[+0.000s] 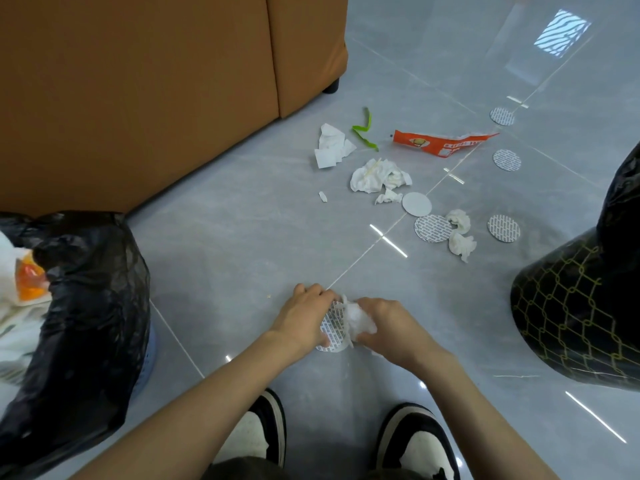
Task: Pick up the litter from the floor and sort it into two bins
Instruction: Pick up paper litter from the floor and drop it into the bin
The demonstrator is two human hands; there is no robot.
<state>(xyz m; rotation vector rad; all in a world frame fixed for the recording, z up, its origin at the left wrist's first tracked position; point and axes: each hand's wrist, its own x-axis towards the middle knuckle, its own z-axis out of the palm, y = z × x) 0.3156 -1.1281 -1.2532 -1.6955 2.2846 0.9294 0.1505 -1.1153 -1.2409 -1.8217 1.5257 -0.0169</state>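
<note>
Grey glossy floor tiles [242,237] stretch from a brown upholstered sofa [138,98] at the far left to the person's black-and-white shoes [263,431] at the near edge. Just ahead of the shoes the hands meet low over the floor. The left hand [304,320] pinches a round white printed seal [332,336], fingers curled over its rim. The right hand [388,323] clutches a crumpled white tissue wad [358,318] that touches the seal.

The step looks like parting the two kinds, one for each bin. It should go best with the wad kept balled so no shreds drop, and the thin, slick seal held firmly by its edge.

A black-lined bin [86,306] at the floor's left edge already holds white and orange litter. A black bin with gold mesh pattern [581,313] stands at the right edge, well apart from the first, so each drop needs its own reach.

Farther out lie more crumpled tissues [377,176], a green strip [363,129], a torn orange wrapper [440,143] and several loose seals [433,228], none of them between the hands and the bins.
</note>
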